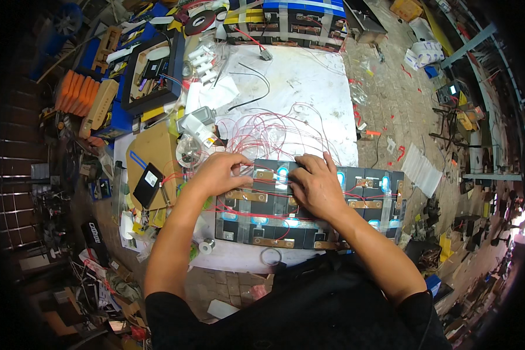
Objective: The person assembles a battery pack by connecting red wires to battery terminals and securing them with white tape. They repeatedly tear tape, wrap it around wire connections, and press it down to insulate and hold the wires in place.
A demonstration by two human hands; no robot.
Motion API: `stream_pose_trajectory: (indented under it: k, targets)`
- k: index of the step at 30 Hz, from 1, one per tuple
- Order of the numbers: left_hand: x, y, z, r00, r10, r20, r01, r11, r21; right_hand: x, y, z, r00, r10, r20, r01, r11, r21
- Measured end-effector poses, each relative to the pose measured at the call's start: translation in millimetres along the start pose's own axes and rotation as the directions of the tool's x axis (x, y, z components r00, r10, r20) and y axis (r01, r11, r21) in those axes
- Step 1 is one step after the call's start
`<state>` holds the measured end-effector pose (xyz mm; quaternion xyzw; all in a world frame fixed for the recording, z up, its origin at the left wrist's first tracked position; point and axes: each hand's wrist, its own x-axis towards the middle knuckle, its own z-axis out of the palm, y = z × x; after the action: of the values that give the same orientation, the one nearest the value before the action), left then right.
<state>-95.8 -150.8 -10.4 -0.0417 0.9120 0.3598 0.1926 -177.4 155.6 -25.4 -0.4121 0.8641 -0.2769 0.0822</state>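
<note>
A battery pack point(266, 205) of black cells lies across the near part of the white table, with copper busbars point(366, 205), bands of clear tape and thin red wires over its top. My left hand point(220, 173) is at the pack's far left corner, its thumb and fingers bent together; whatever is between them is too small to make out. My right hand point(316, 185) rests on the pack's far middle, palm down, fingers apart and slightly bent, seemingly holding nothing. Loose red wires point(268, 129) spread in loops beyond the pack.
Left of the pack, a black flat part point(149, 185) lies on cardboard. A tape roll point(206, 245) stands near the front edge. Blue and yellow battery packs point(303, 23) stand at the far end; a black open box point(151, 70) sits far left. Shelving point(484, 116) lines the right.
</note>
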Motion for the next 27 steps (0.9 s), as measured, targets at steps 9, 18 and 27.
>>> stream_pose_trajectory:
  k: [9, 18, 27]
  targets:
    - [-17, 0, 7, 0.973, 0.018, -0.231, -0.082, 0.960, -0.268, 5, -2, 1, 0.999, 0.031, -0.032, -0.029, 0.999, 0.037]
    - [-15, -11, 19, 0.991, -0.113, -0.073, 0.088, 0.956, -0.278, -5, -3, -3, 0.998, -0.050, 0.027, 0.051, 0.999, -0.018]
    - [-17, -6, 14, 0.992, -0.121, 0.025, 0.122, 0.944, -0.307, -4, -2, -1, 1.000, -0.014, -0.024, 0.015, 0.999, 0.030]
